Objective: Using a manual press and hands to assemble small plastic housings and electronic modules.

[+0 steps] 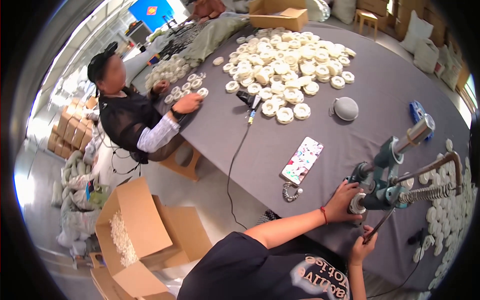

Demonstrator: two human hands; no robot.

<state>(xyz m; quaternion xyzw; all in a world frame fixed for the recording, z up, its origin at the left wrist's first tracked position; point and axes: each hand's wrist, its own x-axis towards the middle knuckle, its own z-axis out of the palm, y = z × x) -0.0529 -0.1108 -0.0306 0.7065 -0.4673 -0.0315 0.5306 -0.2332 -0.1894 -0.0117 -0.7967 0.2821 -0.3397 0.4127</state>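
My left hand [342,202], with a red cord at the wrist, is closed around a white plastic ring [356,204] at the head of a green bench press [389,194]. The ring sits right against the press, and part of it is hidden by my fingers. Lower down, my right hand [362,247] grips the thin metal lever [381,226] of the press. A coil spring [426,193] and a bent metal arm [452,162] stick out to the right of the press.
A big heap of white rings [285,62] covers the far table; more rings [442,215] lie right. A phone [302,160], round grey speaker [345,109] and black cable [231,170] lie between. A co-worker [130,110] handles rings at left. An open carton [142,220] stands below.
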